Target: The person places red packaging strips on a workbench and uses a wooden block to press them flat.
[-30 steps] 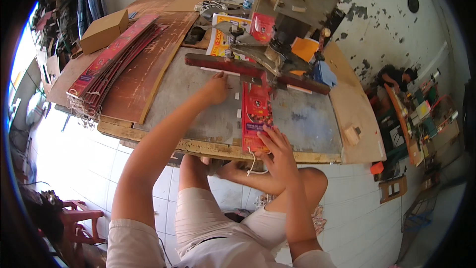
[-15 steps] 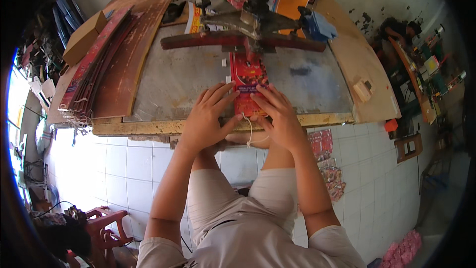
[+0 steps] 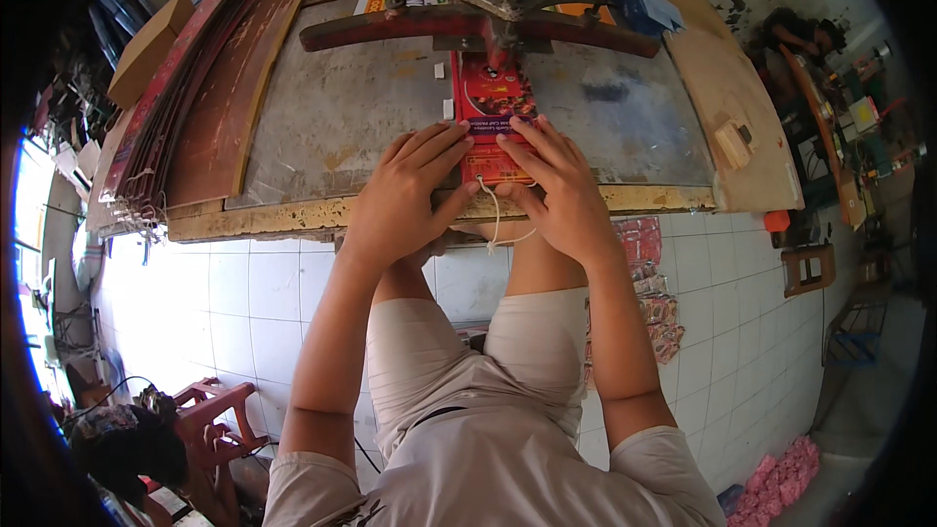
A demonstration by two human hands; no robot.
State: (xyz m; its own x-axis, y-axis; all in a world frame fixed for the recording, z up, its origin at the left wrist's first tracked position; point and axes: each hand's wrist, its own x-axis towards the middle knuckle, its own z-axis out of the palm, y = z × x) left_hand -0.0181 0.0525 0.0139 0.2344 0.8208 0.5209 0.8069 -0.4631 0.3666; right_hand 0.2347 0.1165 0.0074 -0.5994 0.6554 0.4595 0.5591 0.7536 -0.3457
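A red printed strip (image 3: 500, 98) lay at the middle of the counter's front edge (image 3: 293, 222), its length running away from the person. Its far end reached the middle of a dark red crossbar (image 3: 400, 31); whether it passed underneath could not be told. From its near end a white cord (image 3: 491, 220) looped down past the front edge.

Both hands were on the strip, neither grip clenched. The left hand (image 3: 405, 195) had its fingers extended, their tips on the strip's left side and the thumb by the near end. The right hand (image 3: 564, 190) lay with its fingers spread over the right side, its thumb also near the cord.

Two small white blocks (image 3: 448, 108) sat on a grey plate (image 3: 342, 107), just left of the strip. Toward the counter's left edge rested a stack of long red strips (image 3: 171, 102), with a brown box (image 3: 151, 49) beside it. A pale wooden block (image 3: 734, 141) lay near the right edge, and something blue (image 3: 649, 5) stood near the bar's right end.
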